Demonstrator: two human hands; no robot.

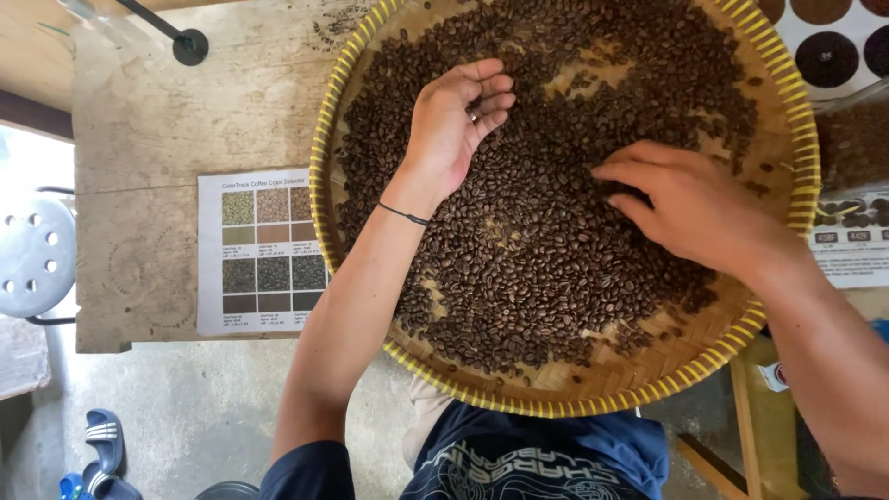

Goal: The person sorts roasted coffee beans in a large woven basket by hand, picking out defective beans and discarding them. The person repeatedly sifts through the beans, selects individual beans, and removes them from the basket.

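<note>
Where both hands rest: coffee beans [546, 231].

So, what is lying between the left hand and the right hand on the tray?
In the head view, only roasted coffee beans lie between the left hand and the right hand, spread over the round woven tray. Nothing else is in that stretch.

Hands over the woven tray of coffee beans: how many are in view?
2. The left hand is cupped palm-up over the beans at the woven tray's upper middle; the right hand lies fingers-down on beans at its right. None appear hidden.
</note>
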